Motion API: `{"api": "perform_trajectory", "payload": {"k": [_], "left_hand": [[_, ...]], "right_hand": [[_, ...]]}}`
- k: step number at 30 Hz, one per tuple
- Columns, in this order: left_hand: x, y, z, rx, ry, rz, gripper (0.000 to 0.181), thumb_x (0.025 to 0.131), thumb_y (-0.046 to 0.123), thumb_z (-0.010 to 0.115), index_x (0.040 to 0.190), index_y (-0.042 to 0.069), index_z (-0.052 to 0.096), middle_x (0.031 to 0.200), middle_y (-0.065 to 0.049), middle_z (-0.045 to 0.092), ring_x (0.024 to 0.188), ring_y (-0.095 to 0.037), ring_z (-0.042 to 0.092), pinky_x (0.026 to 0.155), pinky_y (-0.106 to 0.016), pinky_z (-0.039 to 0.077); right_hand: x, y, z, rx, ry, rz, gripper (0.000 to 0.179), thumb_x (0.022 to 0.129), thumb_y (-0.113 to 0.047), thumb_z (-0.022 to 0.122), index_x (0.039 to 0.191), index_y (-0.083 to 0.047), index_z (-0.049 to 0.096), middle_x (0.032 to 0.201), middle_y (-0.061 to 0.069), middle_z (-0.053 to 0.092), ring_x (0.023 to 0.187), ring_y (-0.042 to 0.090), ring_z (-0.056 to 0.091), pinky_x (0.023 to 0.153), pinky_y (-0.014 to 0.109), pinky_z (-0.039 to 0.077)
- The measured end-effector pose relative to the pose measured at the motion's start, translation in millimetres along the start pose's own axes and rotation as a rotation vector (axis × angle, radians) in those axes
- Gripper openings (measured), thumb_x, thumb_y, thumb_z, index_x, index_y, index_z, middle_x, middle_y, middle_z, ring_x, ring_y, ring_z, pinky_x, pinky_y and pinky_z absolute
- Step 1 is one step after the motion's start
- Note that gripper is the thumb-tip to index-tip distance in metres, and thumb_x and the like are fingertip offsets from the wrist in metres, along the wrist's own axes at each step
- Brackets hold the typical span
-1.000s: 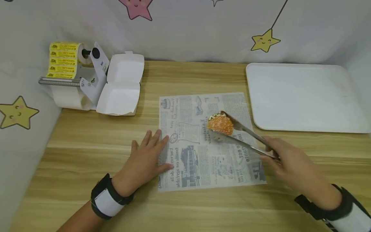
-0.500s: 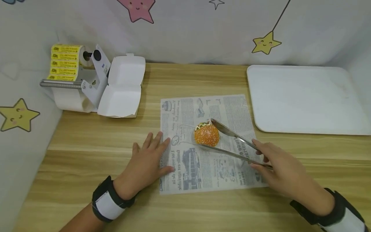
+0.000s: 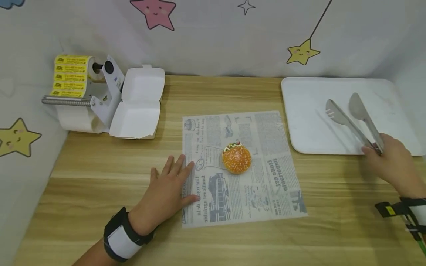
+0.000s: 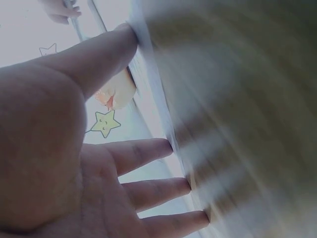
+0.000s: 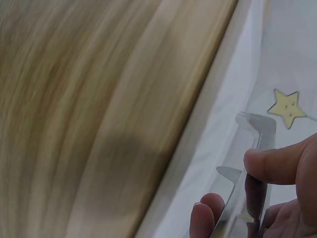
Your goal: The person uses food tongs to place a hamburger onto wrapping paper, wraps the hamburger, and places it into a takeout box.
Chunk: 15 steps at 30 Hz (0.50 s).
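A small burger [image 3: 236, 159] with a sesame bun lies on a sheet of newsprint-patterned wrapping paper [image 3: 233, 207]. My left hand [image 3: 166, 195] rests at the paper's left edge with fingers spread; the left wrist view shows its straight fingers [image 4: 148, 191] against the surface. Over at the right, my right hand [image 3: 394, 160] holds metal tongs [image 3: 352, 125] near their joined end, above the white tray [image 3: 309, 140]. Nothing sits between the tongs' two arms. In the right wrist view, thumb and fingers pinch the tongs [image 5: 260, 134].
A label dispenser [image 3: 113, 94] with a yellow sticker roll [image 3: 71, 75] stands at the back left. Beside it lies an opened white takeaway box [image 3: 138, 107]. A wall [image 3: 213, 40] with star drawings runs along the back of the wooden table [image 3: 110, 159].
The tongs first carried the burger left over the paper, then let it go near the middle. My right hand has since moved right with them to the tray. The left hand stays put.
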<state>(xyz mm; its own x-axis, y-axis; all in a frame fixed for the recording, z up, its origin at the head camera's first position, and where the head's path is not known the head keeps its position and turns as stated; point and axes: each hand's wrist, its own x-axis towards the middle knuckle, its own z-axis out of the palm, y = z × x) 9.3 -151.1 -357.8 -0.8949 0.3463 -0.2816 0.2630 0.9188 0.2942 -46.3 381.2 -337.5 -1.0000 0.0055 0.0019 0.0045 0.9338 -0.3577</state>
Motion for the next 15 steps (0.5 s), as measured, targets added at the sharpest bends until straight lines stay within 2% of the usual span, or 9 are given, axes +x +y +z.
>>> {"api": "perform_trajectory", "payload": {"k": [3,5,7,10,12,14,15], "left_hand": [[-0.4,0.1,-0.7,-0.001,-0.006,-0.004,0.092,0.081,0.054,0.081,0.153,0.010,0.046,0.162,-0.024,0.028,0.147,-0.053,0.023,0.101,-0.085,0.021],[-0.7,0.4,-1.3,-0.001,-0.001,-0.005,0.092,0.080,0.053,0.082,0.153,0.009,0.047,0.162,-0.024,0.029,0.147,-0.053,0.023,0.100,-0.085,0.021],[-0.4,0.9,-1.4,0.002,0.005,0.000,0.091,0.080,0.053,0.082,0.152,0.009,0.047,0.161,-0.025,0.030,0.147,-0.053,0.024,0.100,-0.085,0.022],[-0.2,1.1,-1.1,0.004,0.010,0.002,0.092,0.080,0.053,0.083,0.152,0.009,0.048,0.161,-0.025,0.030,0.146,-0.053,0.024,0.100,-0.085,0.022],[0.2,0.8,-0.5,0.007,0.009,0.000,0.092,0.080,0.053,0.082,0.152,0.009,0.047,0.161,-0.024,0.030,0.147,-0.053,0.024,0.101,-0.085,0.022],[0.1,0.5,0.0,0.011,0.011,-0.001,0.092,0.080,0.054,0.082,0.153,0.009,0.047,0.161,-0.024,0.030,0.147,-0.053,0.024,0.101,-0.084,0.022],[-0.1,0.4,0.2,0.012,0.011,-0.002,0.092,0.080,0.054,0.082,0.153,0.009,0.047,0.162,-0.024,0.030,0.147,-0.052,0.024,0.101,-0.084,0.022]], "right_hand": [[6.6,16,3,-0.017,-0.027,0.118,0.028,0.101,-0.008,0.055,0.102,0.018,0.045,0.071,0.022,0.048,0.060,0.034,0.049,0.050,0.035,0.035],[8.5,21,6,-0.032,-0.040,0.150,0.028,0.103,-0.011,0.054,0.099,0.016,0.045,0.069,0.020,0.047,0.059,0.033,0.048,0.049,0.035,0.035],[8.0,26,8,-0.047,-0.036,0.152,0.030,0.103,-0.013,0.055,0.097,0.015,0.046,0.068,0.019,0.049,0.060,0.033,0.049,0.049,0.036,0.035],[7.9,29,14,-0.092,-0.010,0.125,0.038,0.100,-0.015,0.061,0.098,0.021,0.049,0.073,0.032,0.054,0.066,0.048,0.054,0.051,0.048,0.042],[7.4,27,18,-0.114,0.009,0.138,0.046,0.098,-0.017,0.062,0.103,0.026,0.048,0.084,0.043,0.053,0.077,0.059,0.053,0.059,0.060,0.043],[6.3,22,20,-0.123,0.048,0.181,0.060,0.095,-0.018,0.064,0.121,0.031,0.039,0.104,0.054,0.044,0.097,0.069,0.045,0.074,0.072,0.039],[5.4,18,21,-0.116,0.089,0.195,0.067,0.094,-0.018,0.064,0.129,0.030,0.034,0.113,0.055,0.040,0.105,0.070,0.041,0.080,0.074,0.037]]}}
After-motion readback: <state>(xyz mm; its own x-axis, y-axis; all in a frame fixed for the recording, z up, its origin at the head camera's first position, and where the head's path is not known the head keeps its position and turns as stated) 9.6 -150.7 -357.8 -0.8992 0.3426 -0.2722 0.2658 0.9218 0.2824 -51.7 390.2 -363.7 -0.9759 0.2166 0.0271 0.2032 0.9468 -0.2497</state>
